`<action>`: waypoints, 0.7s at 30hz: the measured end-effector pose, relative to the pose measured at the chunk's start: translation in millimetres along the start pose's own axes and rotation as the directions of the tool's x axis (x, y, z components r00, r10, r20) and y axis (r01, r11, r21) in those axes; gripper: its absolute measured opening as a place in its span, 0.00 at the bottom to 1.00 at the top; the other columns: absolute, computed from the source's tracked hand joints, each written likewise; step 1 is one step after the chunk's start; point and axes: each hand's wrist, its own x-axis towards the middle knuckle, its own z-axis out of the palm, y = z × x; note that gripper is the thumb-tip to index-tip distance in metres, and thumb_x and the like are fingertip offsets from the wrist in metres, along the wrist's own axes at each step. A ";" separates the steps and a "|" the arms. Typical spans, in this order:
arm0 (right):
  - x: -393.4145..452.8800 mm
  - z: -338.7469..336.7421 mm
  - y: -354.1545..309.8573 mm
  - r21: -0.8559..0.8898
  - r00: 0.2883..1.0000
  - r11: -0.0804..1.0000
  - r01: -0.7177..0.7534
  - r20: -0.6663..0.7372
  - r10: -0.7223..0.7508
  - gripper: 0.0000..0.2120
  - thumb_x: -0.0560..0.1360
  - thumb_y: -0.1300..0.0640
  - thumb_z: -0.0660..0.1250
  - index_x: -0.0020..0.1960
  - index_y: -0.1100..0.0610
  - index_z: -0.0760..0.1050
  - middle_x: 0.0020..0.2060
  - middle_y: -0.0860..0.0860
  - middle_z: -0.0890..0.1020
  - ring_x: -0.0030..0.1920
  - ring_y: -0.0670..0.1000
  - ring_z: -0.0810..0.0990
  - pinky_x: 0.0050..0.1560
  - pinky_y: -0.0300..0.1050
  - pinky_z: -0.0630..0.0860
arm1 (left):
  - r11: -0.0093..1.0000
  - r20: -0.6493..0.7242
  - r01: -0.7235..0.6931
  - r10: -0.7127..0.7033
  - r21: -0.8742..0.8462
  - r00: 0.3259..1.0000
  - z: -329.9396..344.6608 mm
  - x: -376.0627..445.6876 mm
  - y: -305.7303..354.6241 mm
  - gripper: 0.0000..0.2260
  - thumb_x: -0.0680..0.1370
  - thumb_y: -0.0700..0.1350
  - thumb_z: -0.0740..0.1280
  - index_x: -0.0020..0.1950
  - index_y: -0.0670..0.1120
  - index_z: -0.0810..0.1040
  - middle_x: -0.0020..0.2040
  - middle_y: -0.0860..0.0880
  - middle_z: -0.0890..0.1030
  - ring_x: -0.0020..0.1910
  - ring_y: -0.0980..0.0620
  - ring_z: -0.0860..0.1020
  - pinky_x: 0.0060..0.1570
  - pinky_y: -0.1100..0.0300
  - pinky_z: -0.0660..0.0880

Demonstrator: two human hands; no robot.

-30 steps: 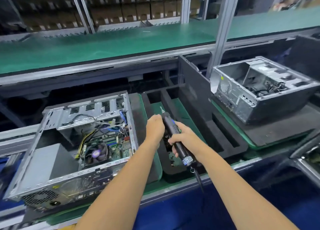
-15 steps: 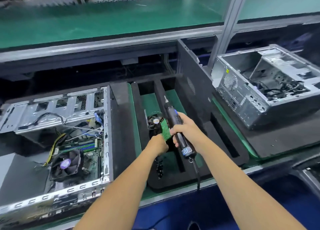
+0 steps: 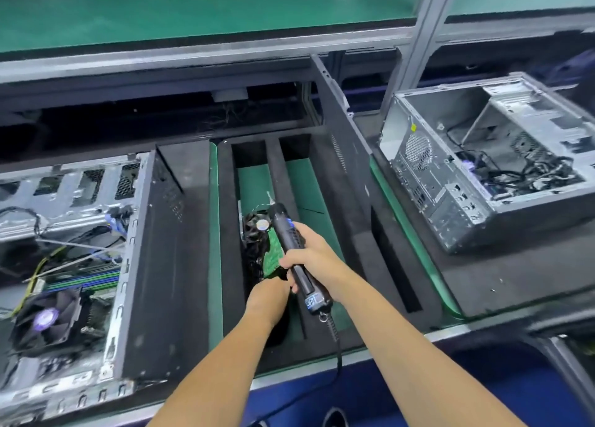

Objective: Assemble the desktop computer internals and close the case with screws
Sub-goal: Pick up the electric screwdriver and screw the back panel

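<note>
- Head view, landmark the black foam tray (image 3: 225,233) at centre.
- Right hand (image 3: 317,257) over the tray, fingers curled round a black electric screwdriver (image 3: 297,259), bit pointing away, cord trailing toward the near edge.
- Left hand (image 3: 267,301) reaching into the tray's left slot, pinching the near end of a green circuit card with fan (image 3: 269,243).
- Left of the tray: open computer case (image 3: 74,265) with motherboard and cooler fan (image 3: 48,320).
- Right of the tray: second open case (image 3: 489,165), on dark foam.
</note>
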 end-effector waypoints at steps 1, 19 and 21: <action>1.3 -0.7 0.7 -0.003 1.000 1.000 -0.001 0.003 0.001 0.30 0.68 0.66 0.68 0.66 0.44 0.70 0.32 0.52 0.77 0.27 0.56 0.75 0.29 0.48 0.76 | 1.000 -0.010 -0.015 0.015 -0.001 1.000 1.6 1.9 0.7 0.20 0.79 0.33 0.57 0.71 0.40 0.65 0.65 0.43 0.76 0.60 0.45 0.78 0.57 0.53 0.75; -6.8 5.0 -4.4 -0.052 1.000 0.999 0.005 0.007 -0.005 0.31 0.68 0.64 0.69 0.66 0.42 0.69 0.32 0.51 0.79 0.28 0.57 0.76 0.30 0.47 0.77 | 0.998 -0.005 -0.046 0.046 -0.031 0.999 6.9 -5.4 1.4 0.20 0.79 0.33 0.55 0.71 0.40 0.67 0.67 0.41 0.72 0.57 0.41 0.78 0.51 0.49 0.75; -9.0 4.6 -2.3 -0.054 1.000 0.999 0.007 -0.006 -0.008 0.31 0.68 0.64 0.69 0.67 0.42 0.69 0.33 0.52 0.78 0.28 0.57 0.76 0.30 0.48 0.77 | 0.998 -0.015 -0.030 0.029 -0.048 0.999 8.3 -4.1 2.0 0.20 0.79 0.33 0.54 0.72 0.39 0.65 0.65 0.41 0.74 0.56 0.41 0.79 0.51 0.49 0.75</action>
